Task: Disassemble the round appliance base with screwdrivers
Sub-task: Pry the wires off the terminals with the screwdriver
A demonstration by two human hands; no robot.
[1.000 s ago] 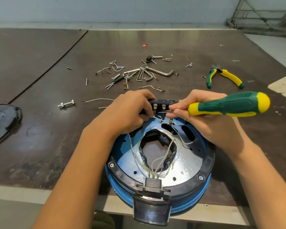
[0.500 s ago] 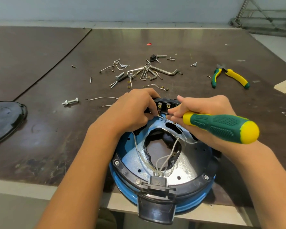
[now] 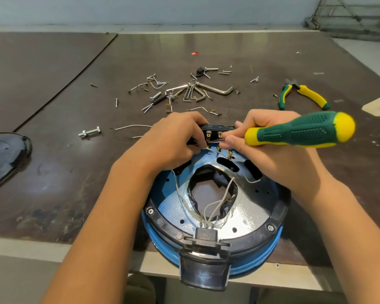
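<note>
The round appliance base (image 3: 250, 213), blue with a black rim and a silvery inner plate, lies upside down at the table's near edge. White wires (image 3: 215, 202) run across its central opening. At its far side sits a black terminal block (image 3: 216, 132) with brass contacts. My left hand (image 3: 173, 141) pinches a white wire end just below that block. My right hand (image 3: 263, 148) grips a green and yellow screwdriver (image 3: 301, 132), handle pointing right, its shaft laid against the block's contacts. The tip is hidden between my fingers.
Loose screws, hex keys and bent wires (image 3: 191, 91) lie scattered behind the base. Green and yellow pliers (image 3: 303, 95) rest at the far right. A bolt (image 3: 89, 132) and a black cover (image 3: 4, 154) lie to the left. The table's front edge (image 3: 31, 246) is close.
The screwdriver handle dipped half a second ago and is now back up, nearly level. My left hand stays pinching at the terminal block.
</note>
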